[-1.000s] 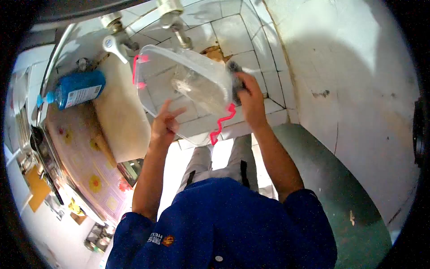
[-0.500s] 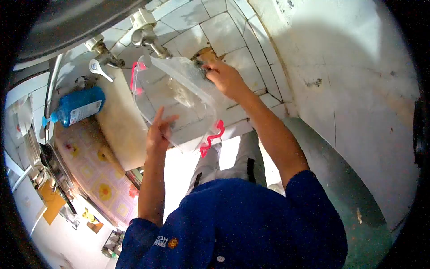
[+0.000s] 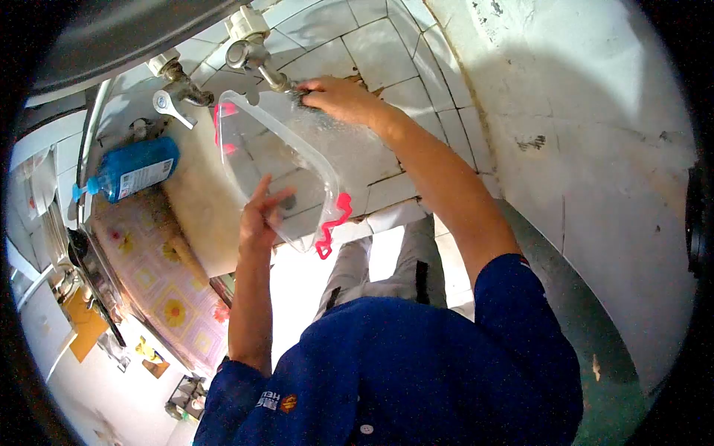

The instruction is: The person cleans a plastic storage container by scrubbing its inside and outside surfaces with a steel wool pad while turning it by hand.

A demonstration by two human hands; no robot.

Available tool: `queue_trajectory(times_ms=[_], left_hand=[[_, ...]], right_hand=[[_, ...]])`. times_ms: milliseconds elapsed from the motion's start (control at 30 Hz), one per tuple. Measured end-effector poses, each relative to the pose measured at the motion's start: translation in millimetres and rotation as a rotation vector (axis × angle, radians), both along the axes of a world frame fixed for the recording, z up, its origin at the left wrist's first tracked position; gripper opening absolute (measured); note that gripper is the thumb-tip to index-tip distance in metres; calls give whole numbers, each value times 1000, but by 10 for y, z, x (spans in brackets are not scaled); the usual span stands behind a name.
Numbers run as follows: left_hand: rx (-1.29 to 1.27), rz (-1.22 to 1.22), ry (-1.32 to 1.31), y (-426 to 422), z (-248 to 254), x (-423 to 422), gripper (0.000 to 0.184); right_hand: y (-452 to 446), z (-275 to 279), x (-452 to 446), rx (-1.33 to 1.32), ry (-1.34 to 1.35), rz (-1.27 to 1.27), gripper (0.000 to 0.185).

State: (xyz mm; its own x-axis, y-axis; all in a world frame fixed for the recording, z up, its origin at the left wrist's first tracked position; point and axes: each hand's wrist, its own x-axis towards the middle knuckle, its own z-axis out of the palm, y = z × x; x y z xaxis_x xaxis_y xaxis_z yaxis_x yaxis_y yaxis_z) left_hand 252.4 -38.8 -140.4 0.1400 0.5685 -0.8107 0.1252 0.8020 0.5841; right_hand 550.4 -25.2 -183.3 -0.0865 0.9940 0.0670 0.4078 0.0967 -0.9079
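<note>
A clear plastic container (image 3: pixel 286 152) with pink clips is tilted over the tiled sink, below the tap (image 3: pixel 260 63). My left hand (image 3: pixel 259 217) holds it at its near left side, with the thumb and some fingers spread against the plastic. My right hand (image 3: pixel 338 100) is at the container's far side, close to the tap's spout. Its fingers are closed on a small dark scrubber (image 3: pixel 303 95), mostly covered by the hand. The wall beside it looks wet and cloudy.
Left of the container, a second tap (image 3: pixel 175 97) with a white lever juts out. A blue pump bottle (image 3: pixel 137 169) lies on the ledge near a flowered cloth (image 3: pixel 167 297). A large dark rounded vessel (image 3: pixel 126 44) overhangs the top left. A white wall (image 3: pixel 580 149) bounds the right.
My right hand has moved left with the scrubber, nearer the spout. The container's near right corner has shifted slightly left. My left hand stays at about the same place.
</note>
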Motion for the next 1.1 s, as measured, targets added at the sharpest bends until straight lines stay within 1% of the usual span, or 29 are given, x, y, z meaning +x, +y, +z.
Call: queue_trajectory(times_ms=[33,67,133,200,267,300,367,433,467,500,567,600,633,700,733,800,833,900,933,1033,1067,1100], left_hand=[[-1,1,0,2,-4,-15,63],[0,1,-24,-3,-24,-42,64],[-6,11,-54,-15,-119,-126,64],[-88,47,-105,-6,-273,-208,65],[-83,61,-102,13,-207,-68,66],[-77,64,-91,10,-153,4,68],[-91,57,-123,0,-104,129,69],[-103,40,-158,-26,-96,272,70],[-153,112,-138,-46,-99,337,70],[-201,188,-116,-65,-89,375,71],[-193,156,-139,-101,-37,405,71],[-192,123,-168,-111,-16,408,71],[-192,109,-172,-92,-48,409,71],[-193,119,-140,-71,-218,319,74],[-197,122,-137,-71,-327,201,74],[-285,97,-311,-28,-514,2,74],[-285,93,-310,-25,-473,23,74],[-317,110,-166,-37,-345,109,73],[-313,108,-168,-45,-344,127,73],[-293,153,-130,-55,-344,125,70],[-286,174,-141,-47,-371,94,70],[-277,198,-153,-41,-388,66,70]], right_hand=[[14,-31,20,-241,125,-44,40],[-27,-150,52,-415,222,-46,43],[-412,-315,49,-398,528,-196,41],[-900,-112,-44,-411,665,-519,41],[-1287,107,-265,-412,766,-814,41],[-1436,202,-422,-419,766,-814,41],[-1578,352,-758,-113,252,-803,41],[-1509,467,-983,70,127,-783,39],[-1410,448,-951,156,116,-791,42],[-1293,421,-821,158,119,-796,42],[-1069,379,-509,-28,299,-868,38],[-1034,384,-440,-60,455,-881,38],[-1114,357,-539,-53,451,-893,38],[-1403,328,-946,20,76,-699,38],[-1498,449,-1054,102,74,-681,39],[-1452,412,-1011,95,32,-701,38],[-1322,319,-891,64,-3,-721,37],[-942,207,-514,64,38,-767,35],[-831,229,-331,81,11,-771,34],[-982,194,-494,46,48,-777,35],[-1164,211,-665,97,24,-707,38],[-1347,234,-877,69,-29,-644,41]])
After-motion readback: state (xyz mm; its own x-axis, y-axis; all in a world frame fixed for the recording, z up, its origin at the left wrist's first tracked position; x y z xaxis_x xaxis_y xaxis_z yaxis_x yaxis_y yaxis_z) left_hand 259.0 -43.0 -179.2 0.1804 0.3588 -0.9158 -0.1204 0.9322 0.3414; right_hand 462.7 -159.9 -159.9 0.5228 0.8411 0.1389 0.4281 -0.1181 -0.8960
